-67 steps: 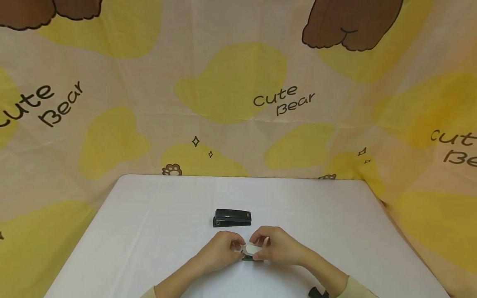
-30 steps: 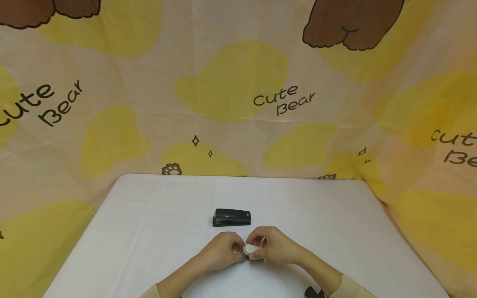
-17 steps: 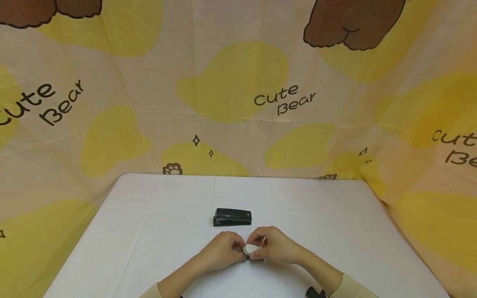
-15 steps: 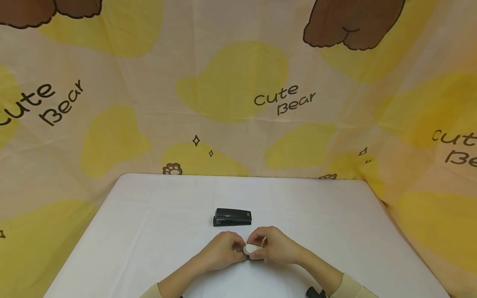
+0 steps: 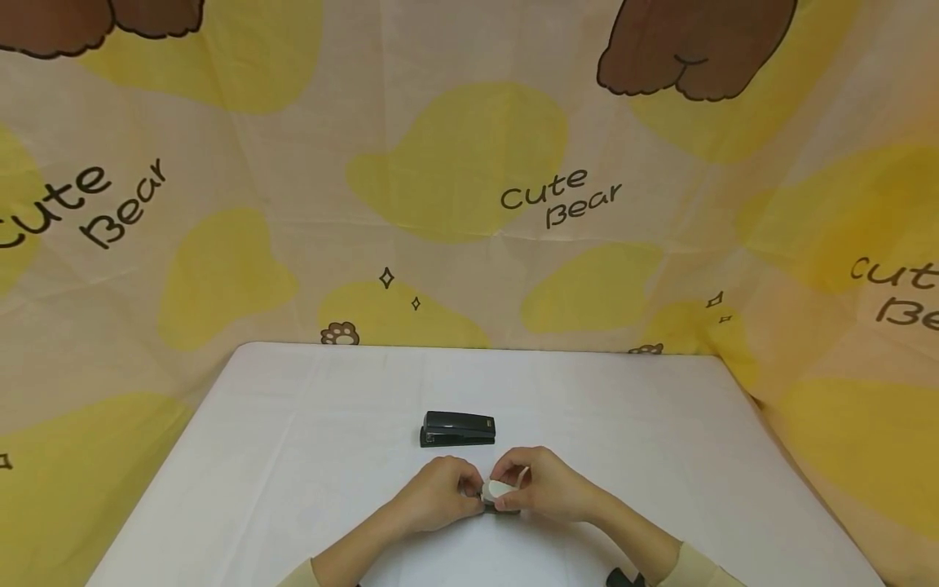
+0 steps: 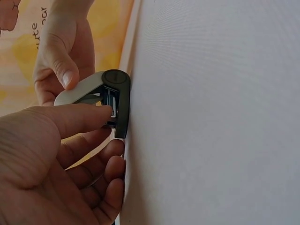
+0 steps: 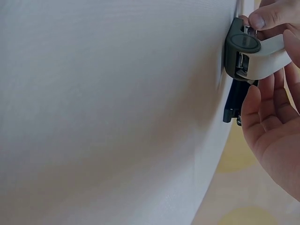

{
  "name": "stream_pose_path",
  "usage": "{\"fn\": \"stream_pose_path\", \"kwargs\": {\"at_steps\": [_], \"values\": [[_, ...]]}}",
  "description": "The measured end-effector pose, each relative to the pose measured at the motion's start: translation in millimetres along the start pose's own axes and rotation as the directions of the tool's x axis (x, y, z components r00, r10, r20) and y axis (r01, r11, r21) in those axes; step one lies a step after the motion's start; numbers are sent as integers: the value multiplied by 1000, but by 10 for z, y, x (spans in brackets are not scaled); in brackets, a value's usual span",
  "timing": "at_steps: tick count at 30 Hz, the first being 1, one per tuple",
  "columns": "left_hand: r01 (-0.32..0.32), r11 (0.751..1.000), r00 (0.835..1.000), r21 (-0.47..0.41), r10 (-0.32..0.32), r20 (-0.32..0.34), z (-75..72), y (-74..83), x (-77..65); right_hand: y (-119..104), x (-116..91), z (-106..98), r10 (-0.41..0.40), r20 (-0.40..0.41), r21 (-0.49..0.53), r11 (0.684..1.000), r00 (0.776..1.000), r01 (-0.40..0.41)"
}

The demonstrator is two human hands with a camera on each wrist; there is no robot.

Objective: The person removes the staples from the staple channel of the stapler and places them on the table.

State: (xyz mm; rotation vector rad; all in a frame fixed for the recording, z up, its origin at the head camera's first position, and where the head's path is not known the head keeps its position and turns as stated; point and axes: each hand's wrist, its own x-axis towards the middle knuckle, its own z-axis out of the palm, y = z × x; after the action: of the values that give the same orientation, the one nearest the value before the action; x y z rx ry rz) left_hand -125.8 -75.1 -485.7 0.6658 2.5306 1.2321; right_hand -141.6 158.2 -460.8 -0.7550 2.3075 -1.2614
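A small stapler with a dark green base and a pale grey top (image 5: 501, 491) stands on the white table between the two hands. Its top is swung up from the base (image 6: 123, 112), baring the metal inside. My right hand (image 5: 550, 485) grips the pale top with thumb and fingers. The left hand (image 5: 438, 493) has its thumb and index finger (image 6: 89, 117) pinching at the bared metal part; whether loose staples lie between them is hidden. Its other fingers curl beside the base. In the right wrist view, the stapler (image 7: 243, 44) shows its round pivot.
Just beyond the hands lies a larger black stapler (image 5: 458, 429) on the white table (image 5: 330, 408). A black object (image 5: 623, 579), partly cut off, sits by the right sleeve at the front edge. A patterned yellow cloth (image 5: 455, 163) hangs behind.
The small stapler's pale top has tilted and shifted slightly right with my right hand, showing more of the dark base. The left hand stays nearly still, and the black stapler has not moved.
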Motion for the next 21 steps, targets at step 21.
{"fn": "stream_pose_path", "kwargs": {"at_steps": [21], "values": [[-8,1000,1000,-8,8,-22,-3,8,1,49,-85,-43,-63,-6,23,998,998,63]]}}
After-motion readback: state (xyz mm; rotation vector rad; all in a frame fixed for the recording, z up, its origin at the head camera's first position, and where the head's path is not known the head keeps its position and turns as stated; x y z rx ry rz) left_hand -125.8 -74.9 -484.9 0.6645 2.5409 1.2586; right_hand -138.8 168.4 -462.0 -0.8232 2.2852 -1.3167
